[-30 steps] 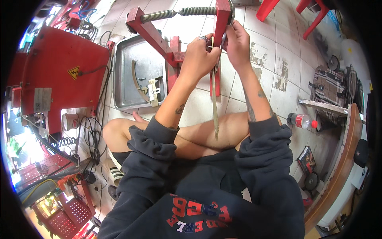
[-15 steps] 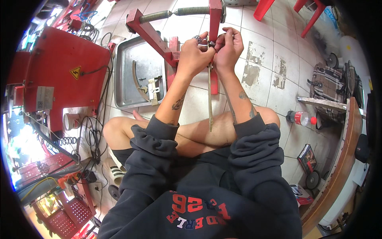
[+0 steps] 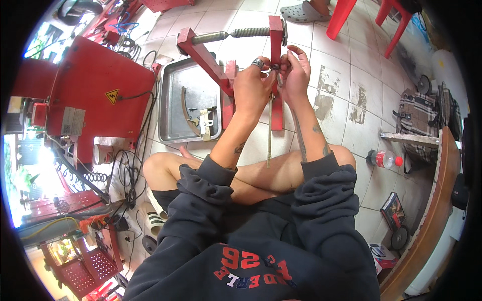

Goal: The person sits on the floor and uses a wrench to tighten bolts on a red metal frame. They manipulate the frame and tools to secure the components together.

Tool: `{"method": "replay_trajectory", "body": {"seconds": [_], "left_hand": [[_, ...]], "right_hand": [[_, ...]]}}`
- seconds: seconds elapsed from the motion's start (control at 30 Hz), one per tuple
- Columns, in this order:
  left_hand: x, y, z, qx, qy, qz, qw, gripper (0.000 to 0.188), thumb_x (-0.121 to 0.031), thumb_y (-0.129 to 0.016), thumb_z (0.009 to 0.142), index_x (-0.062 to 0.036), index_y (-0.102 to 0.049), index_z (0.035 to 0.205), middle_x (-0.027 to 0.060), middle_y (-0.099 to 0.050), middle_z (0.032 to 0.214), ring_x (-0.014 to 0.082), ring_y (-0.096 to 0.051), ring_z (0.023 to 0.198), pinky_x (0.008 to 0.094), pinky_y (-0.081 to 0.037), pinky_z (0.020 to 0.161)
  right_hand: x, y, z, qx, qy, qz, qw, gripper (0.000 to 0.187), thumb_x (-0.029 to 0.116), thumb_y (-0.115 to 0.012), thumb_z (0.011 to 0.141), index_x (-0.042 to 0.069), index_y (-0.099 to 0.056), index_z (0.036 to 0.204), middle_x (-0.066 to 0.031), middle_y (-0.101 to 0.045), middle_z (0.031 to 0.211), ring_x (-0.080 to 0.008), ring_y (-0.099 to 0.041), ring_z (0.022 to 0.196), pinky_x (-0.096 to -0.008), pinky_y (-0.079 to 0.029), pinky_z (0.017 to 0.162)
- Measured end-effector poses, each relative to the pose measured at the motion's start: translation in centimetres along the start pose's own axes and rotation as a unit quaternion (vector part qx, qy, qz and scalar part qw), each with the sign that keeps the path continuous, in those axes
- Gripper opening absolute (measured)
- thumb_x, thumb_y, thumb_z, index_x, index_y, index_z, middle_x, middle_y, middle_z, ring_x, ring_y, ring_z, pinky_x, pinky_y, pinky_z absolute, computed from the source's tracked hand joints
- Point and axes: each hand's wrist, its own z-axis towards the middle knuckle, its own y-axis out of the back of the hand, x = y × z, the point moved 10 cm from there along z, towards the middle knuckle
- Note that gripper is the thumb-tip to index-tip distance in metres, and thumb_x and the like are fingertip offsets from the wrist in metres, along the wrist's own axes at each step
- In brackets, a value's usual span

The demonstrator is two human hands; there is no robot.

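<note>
Down the frame slides the whole scene as the view tips up, both hands staying at work. Nearest, a long, narrow, tan strip (image 3: 269, 143) hangs toward the crossed bare legs (image 3: 246, 173), its top pinched in the left hand (image 3: 252, 91). Fingers lifted, the right hand (image 3: 296, 76) joins in; its grip is unclear. Beyond, a red steel stand (image 3: 275, 40) seemingly offers support; leftward, a shallow grey metal tray (image 3: 173, 113) probably keeps loose parts (image 3: 205, 123) together.

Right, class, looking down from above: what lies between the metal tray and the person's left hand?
In the head view, a red metal bar lies between the metal tray and the left hand.
</note>
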Motion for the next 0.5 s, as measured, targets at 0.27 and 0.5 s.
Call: {"method": "replay_trajectory", "body": {"seconds": [0.27,0.5], "left_hand": [[0.6,3.6,-0.5,-0.049,-0.026,-0.216,0.975,0.017,-0.011,-0.055,0.101,0.0,-0.047,0.111,0.0126,-0.069,0.103,0.0161,-0.066,0.089,0.0317,-0.056,0.076],[10.2,8.9,-10.2,-0.015,0.174,-0.282,0.943,0.017,-0.014,-0.053,0.101,0.0006,-0.048,0.108,0.0122,-0.071,0.085,0.0138,-0.066,0.07,0.0271,-0.053,0.064]], "right_hand": [[7.5,-5.9,2.0,0.086,0.105,-0.335,0.932,0.083,0.067,-0.017,0.1,-0.004,-0.058,0.115,-0.0053,-0.055,0.071,-0.012,-0.052,0.057,-0.0267,-0.044,0.055],[9.2,-8.2,3.3,0.085,0.02,-0.534,0.841,0.067,0.051,-0.024,0.102,-0.003,-0.056,0.077,-0.0165,-0.059,0.068,-0.0289,-0.058,0.068,-0.0411,-0.046,0.074]]}}
